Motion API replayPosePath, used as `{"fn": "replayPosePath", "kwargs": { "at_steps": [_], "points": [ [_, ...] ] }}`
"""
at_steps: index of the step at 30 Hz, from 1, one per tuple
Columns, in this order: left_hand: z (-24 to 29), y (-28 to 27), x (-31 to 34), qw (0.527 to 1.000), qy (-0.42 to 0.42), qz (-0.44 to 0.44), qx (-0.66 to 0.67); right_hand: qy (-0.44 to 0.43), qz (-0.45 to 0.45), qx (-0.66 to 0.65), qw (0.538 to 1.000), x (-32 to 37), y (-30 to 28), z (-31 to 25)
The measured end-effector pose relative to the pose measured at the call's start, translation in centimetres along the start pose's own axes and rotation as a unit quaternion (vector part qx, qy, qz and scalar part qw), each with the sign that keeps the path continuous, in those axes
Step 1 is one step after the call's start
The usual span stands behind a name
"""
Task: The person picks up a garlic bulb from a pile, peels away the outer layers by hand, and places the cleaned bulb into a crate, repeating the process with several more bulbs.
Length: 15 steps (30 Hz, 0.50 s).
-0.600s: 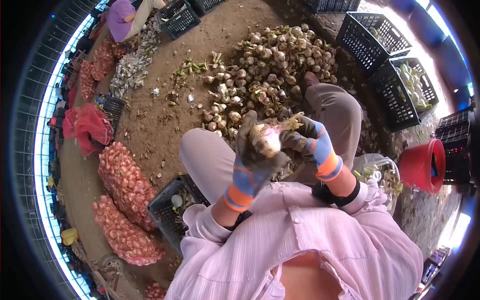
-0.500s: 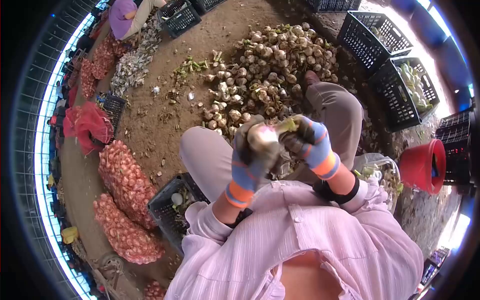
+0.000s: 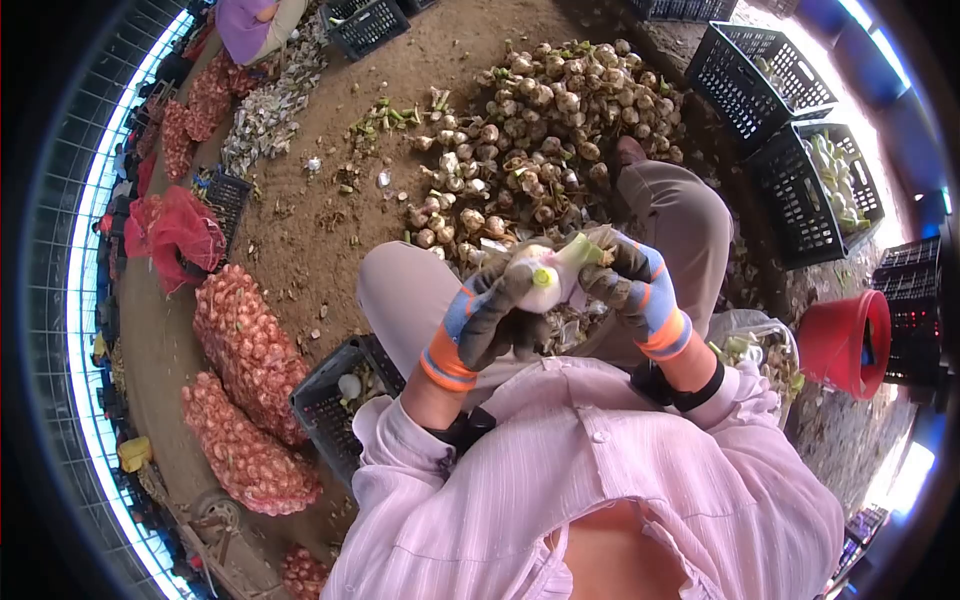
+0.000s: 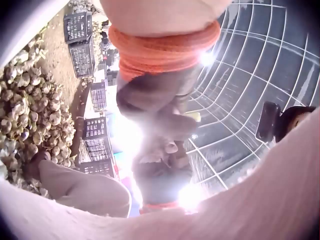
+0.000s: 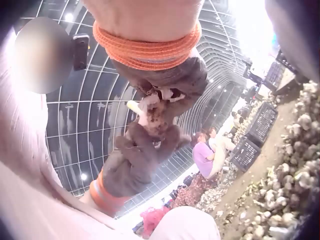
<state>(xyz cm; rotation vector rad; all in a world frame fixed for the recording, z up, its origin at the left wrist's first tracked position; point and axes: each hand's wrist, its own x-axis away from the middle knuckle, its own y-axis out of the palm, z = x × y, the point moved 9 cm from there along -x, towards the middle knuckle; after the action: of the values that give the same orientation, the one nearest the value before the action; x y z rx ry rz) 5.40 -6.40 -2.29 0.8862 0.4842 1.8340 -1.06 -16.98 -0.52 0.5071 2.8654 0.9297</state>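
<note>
A garlic bulb (image 3: 540,288), pale and partly peeled, is held up between my two gloved hands over the lap. My left hand (image 3: 487,318) grips the bulb's near side, thumb against it. A thick greenish stem (image 3: 572,256) slants up to the right. My right hand (image 3: 632,288) pinches dry outer skin at the stem, its fingers curled. Both gloves are dark-coated with blue and orange cuffs. In the right wrist view the dirty root side of the bulb (image 5: 156,117) shows between both hands. The left wrist view is washed out by glare around the left hand (image 4: 160,105).
A heap of garlic (image 3: 580,100) lies on the dirt floor ahead. Black crates (image 3: 755,85) and a red bucket (image 3: 845,345) stand to the right, with a clear bag (image 3: 755,345) of trimmings nearer. Full net sacks (image 3: 245,440) and a black crate (image 3: 335,420) are at left.
The garlic bulb has turned so that a pale green spot on it faces up and its stem shows whiter. My left hand has shifted slightly left, with its thumb now on the bulb.
</note>
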Motion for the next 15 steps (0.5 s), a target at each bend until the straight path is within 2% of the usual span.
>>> {"fn": "replayPosePath", "kwargs": {
  "at_steps": [3,4,5,7,8,9,10,11,13,14,15],
  "points": [
    [2.1,0.3,0.9,0.975,0.143,0.119,-0.118,-0.118,0.048,0.214,0.968,0.2,0.1,-1.9],
    [2.1,0.1,0.5,0.96,0.24,0.074,-0.126,-0.145,0.061,0.302,0.94,0.4,0.6,-2.2],
    [1.0,-0.3,1.0,0.954,0.273,0.064,-0.109,-0.258,0.052,0.45,0.853,1.0,2.7,-3.5],
    [0.5,-0.6,0.4,0.944,0.287,0.12,-0.112,-0.35,-0.006,0.584,0.732,1.8,6.4,-3.6],
    [1.6,-0.9,0.6,0.912,0.326,0.165,-0.186,-0.358,-0.011,0.599,0.716,2.0,6.8,-3.4],
    [3.0,-1.1,1.1,0.866,0.365,0.212,-0.269,-0.297,0.012,0.555,0.777,1.3,5.1,-2.0],
    [3.7,-1.2,1.5,0.821,0.397,0.249,-0.326,-0.12,0.051,0.266,0.955,0.0,1.2,-0.1],
    [3.6,-0.8,1.8,0.782,0.464,0.268,-0.319,0.076,0.083,-0.06,0.992,-0.2,-1.2,3.3],
    [3.1,-1.7,0.5,0.872,0.419,0.17,-0.188,0.129,0.023,-0.302,0.944,-0.7,-3.1,4.0],
    [2.5,-2.4,-0.5,0.955,0.288,0.044,-0.053,0.154,-0.006,-0.416,0.896,-0.8,-3.6,4.3],
    [0.9,-1.6,-0.8,0.983,0.14,-0.084,0.087,0.16,0.026,-0.241,0.957,-0.7,-5.5,5.0]
  ]
}}
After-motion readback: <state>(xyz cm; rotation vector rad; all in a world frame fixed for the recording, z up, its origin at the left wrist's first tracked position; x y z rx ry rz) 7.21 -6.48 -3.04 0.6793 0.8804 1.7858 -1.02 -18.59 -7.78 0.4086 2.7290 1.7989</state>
